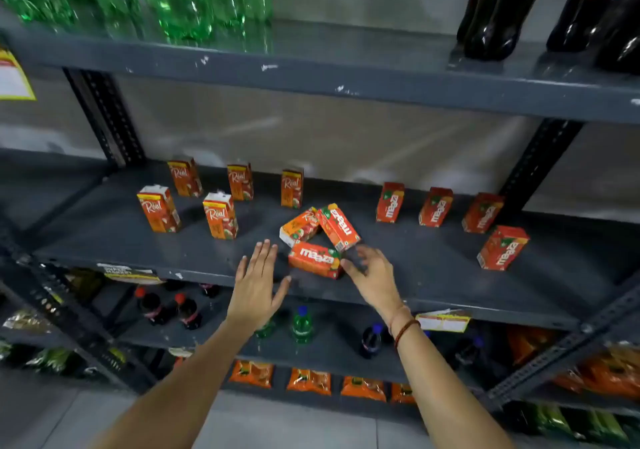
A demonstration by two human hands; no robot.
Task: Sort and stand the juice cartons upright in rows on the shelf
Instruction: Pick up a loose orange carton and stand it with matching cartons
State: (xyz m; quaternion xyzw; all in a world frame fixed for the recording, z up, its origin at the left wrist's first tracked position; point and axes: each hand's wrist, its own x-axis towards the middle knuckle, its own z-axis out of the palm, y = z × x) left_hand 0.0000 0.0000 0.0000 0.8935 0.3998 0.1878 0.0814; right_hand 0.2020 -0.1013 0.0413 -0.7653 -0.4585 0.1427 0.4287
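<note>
Meanwhile both hands — left hand (257, 284), right hand (375, 277) — hover, each grip released, flanking three toppled cartons (317, 240).

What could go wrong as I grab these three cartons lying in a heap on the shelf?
The front Maaza carton lies near the shelf edge; a nudge from the right hand could push it off. The left hand might mix the lying Real carton into the Maaza row.

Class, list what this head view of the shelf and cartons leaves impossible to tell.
- Small print on the standing Real cartons: too small and blurred.
- Tipped Real carton: partly covered by the Maaza carton leaning on it.
- Green bottles: tops cut off by the frame's top edge.
</note>
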